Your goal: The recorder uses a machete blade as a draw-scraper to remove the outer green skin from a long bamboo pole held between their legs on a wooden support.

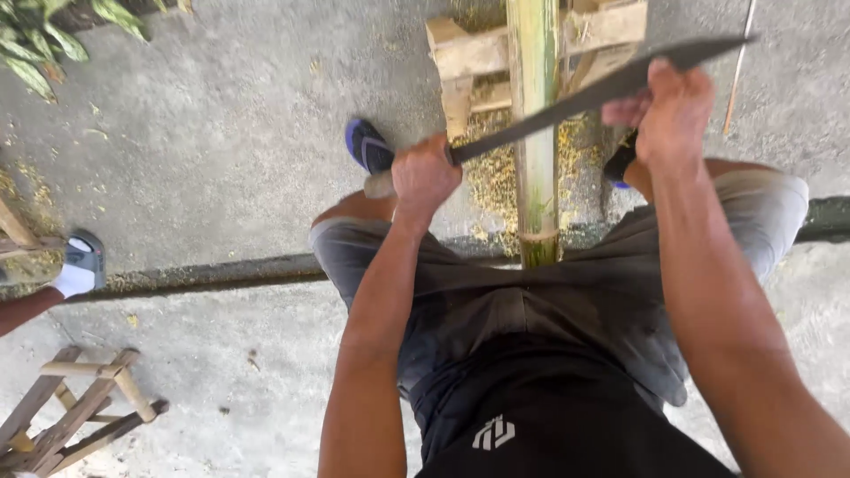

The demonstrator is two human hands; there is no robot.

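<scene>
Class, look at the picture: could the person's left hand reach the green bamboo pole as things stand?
Probably yes. The left hand grips the pale handle of the long dark blade, right beside the green bamboo pole, with nothing between them, though it would have to let go first.

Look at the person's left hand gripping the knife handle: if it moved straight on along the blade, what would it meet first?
Probably the bamboo pole: the left hand holds the long knife, whose blade lies across the pole; depth is uncertain.

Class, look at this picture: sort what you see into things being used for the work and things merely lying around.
In use:
left hand on the blade's handle
right hand on the blade's far end
long blade
bamboo pole
wooden stand

Lying about:
small wooden frame
leafy plant
another person's shoe
</scene>
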